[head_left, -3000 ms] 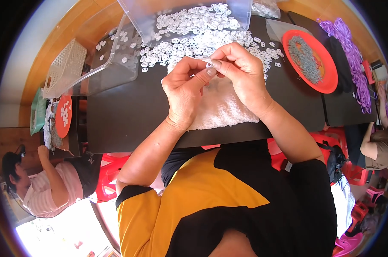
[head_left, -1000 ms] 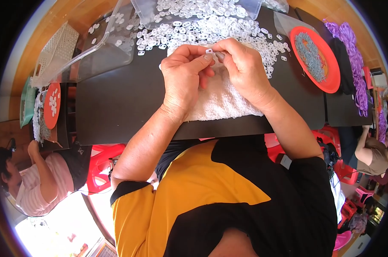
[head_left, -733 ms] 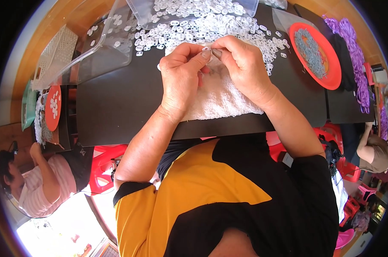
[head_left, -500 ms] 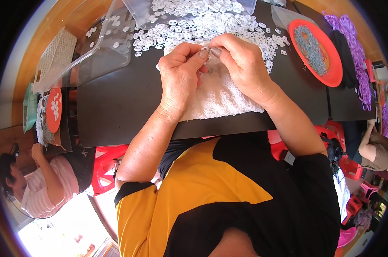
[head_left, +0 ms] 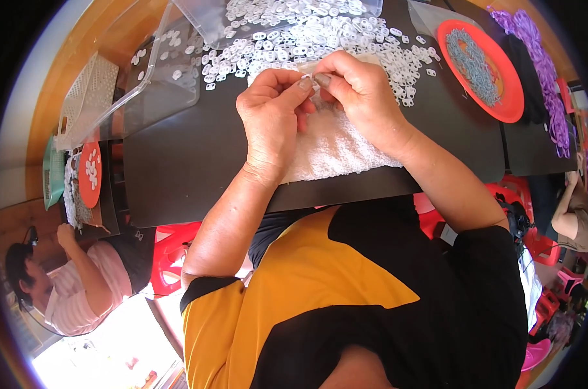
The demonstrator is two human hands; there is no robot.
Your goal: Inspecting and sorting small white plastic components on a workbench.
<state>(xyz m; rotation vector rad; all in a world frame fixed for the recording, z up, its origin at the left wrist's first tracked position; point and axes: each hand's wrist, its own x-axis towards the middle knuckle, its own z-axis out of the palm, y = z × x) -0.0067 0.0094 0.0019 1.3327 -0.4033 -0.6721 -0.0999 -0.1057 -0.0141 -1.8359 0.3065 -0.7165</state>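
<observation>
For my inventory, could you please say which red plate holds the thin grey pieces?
The red plate at right, nearer the right hand; the far-left plate holds white pieces instead.

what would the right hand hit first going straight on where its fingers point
Most likely the left hand, just ahead; depth around the small white piece between them is unclear.

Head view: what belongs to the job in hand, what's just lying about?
Likely in the job:
small white piece, mostly hidden at the fingertips of left hand and right hand
white towel beneath
loose white pieces beyond
possibly thin grey pieces on the red plate

Seemingly just lying about:
purple bundle, right
white perforated basket, left
</observation>
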